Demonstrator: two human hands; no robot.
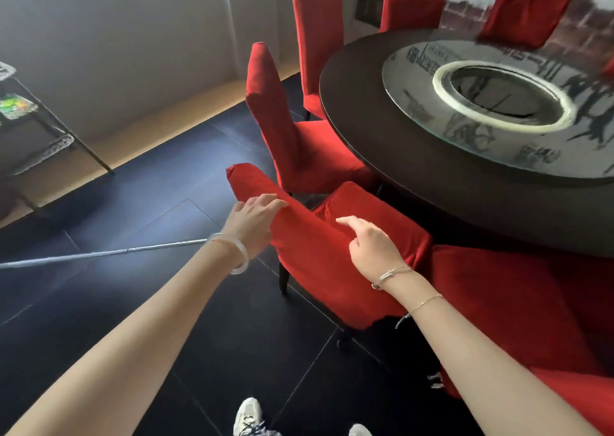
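Head view: the near red-covered chair (319, 269) stands at the centre of the frame on the black tiled floor (139, 302), with its seat towards the round dark counter (382, 143) on the right. Its back runs on a slant from the middle of the frame down towards the lower right.

The left hand (254, 218) reaches in from the lower left and lies on the upper end of the chair's top edge. Its fingers (277, 203) are close together and nearly straight, with the tips on the ridge of red fabric. The thumb is hidden, so I cannot tell whether the hand pinches the cover.

The right hand (372, 246) sits further down the same edge, right of centre. Its index finger (347, 221) is stretched out along the fabric, and the other fingers are curled down over the edge and grip the cover. The chair back spans the gap between the two hands.

A second red chair (292, 136) stands just behind the near one, tucked to the counter, and more red chairs line the top of the frame. A glass turntable (418, 110) lies on the counter. A metal pole (99, 254) crosses the floor at the left, ending behind the left wrist. A white shoe (247, 415) shows at the bottom edge.
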